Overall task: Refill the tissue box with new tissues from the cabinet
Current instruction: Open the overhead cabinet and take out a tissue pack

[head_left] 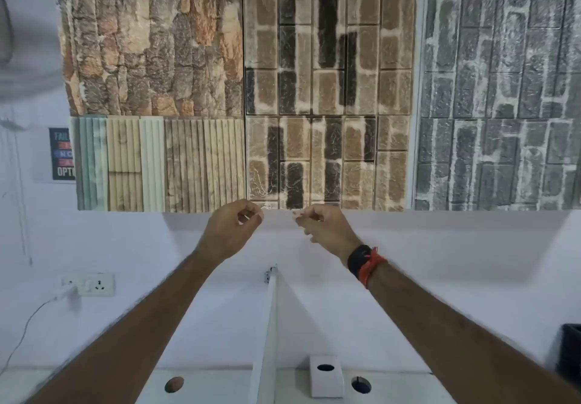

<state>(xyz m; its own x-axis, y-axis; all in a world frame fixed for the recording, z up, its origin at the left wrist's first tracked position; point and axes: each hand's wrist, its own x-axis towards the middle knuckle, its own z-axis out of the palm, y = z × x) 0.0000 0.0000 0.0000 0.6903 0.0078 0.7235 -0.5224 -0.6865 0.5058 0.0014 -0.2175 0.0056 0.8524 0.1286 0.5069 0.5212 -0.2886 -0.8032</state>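
The wall cabinet (327, 158), faced with brick-pattern panels, hangs above the desk. Both my arms reach up to its lower edge. My left hand (234, 227) has its fingers curled, with the fingertips just under that edge. My right hand (320, 226), with a black band and red thread at the wrist, is curled the same way a little to the right. Whether either hand grips the edge is unclear. The white tissue box (326, 375) with a dark oval opening on top stands on the desk below. No tissues are visible.
A white divider panel (267, 334) runs down the middle of the white desk (220, 384), which has round cable holes (174, 384). A wall socket with a plugged charger (89, 285) is at the left. A dark bin (570, 353) stands at the right edge.
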